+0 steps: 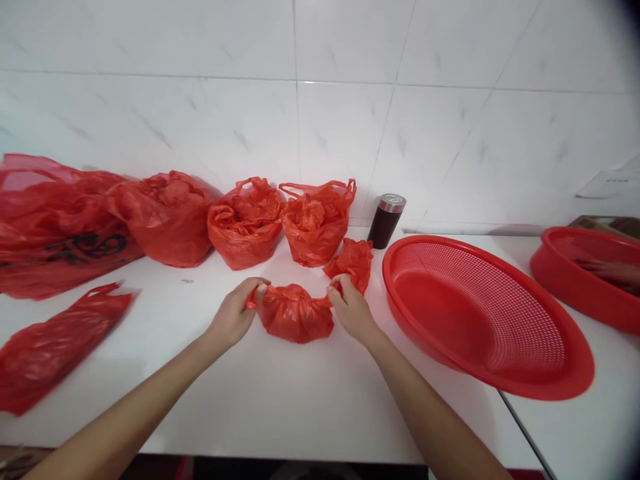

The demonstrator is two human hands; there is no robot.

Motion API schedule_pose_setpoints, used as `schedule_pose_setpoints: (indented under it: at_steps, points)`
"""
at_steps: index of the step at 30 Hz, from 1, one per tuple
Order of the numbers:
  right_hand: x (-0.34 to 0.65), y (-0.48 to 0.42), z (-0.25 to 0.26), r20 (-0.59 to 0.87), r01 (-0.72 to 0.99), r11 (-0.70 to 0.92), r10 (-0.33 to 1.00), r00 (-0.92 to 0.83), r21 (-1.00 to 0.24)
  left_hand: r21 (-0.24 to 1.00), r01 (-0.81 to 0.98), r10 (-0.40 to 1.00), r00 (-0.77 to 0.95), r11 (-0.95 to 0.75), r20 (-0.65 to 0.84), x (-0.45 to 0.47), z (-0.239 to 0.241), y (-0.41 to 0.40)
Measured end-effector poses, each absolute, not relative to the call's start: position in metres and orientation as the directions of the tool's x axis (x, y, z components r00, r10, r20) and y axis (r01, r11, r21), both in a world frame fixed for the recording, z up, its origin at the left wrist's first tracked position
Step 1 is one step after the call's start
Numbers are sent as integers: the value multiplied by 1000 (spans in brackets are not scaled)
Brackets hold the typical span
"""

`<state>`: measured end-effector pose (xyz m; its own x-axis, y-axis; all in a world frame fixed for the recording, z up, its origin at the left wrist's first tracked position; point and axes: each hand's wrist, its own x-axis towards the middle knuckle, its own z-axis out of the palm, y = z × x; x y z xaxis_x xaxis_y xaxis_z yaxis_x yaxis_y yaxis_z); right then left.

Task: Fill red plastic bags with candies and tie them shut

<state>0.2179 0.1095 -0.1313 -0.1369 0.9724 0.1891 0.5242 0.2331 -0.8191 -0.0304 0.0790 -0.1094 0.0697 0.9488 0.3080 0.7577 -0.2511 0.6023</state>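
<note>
A small red plastic bag (297,317) is held at or just above the white table (280,407), nearer than the row of red carrier bags (245,237), its ends pinched in the fingers of the left hand (237,310) and right hand (353,308). The thin film could be torn by too hard a pull, or an end lost through a loose pinch. Black lettering (87,248) on the large red bag (55,213) cannot be read reliably, nor can the mark on the dark tumbler's (383,228) metal lid (393,200).

The inside of the held red bag (297,321) is hidden.
</note>
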Motion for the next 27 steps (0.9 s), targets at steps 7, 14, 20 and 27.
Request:
schedule_pose_setpoints:
  at_steps: [7,14,20,27]
  points:
    - [200,98,-153,48,572,278,922,-383,-771,558,812,978,69,-170,197,-5,-142,100]
    - [230,117,-154,29,398,212,908,-418,-893,489,868,993,32,-84,114,-20,-148,113]
    - [245,127,-176,47,281,142,947,-319,-949,504,862,990,-116,58,84,-36,-164,128]
    - [234,127,-179,149,117,159,985,-90,-980,654,756,975,-118,-34,187,-16,-162,124]
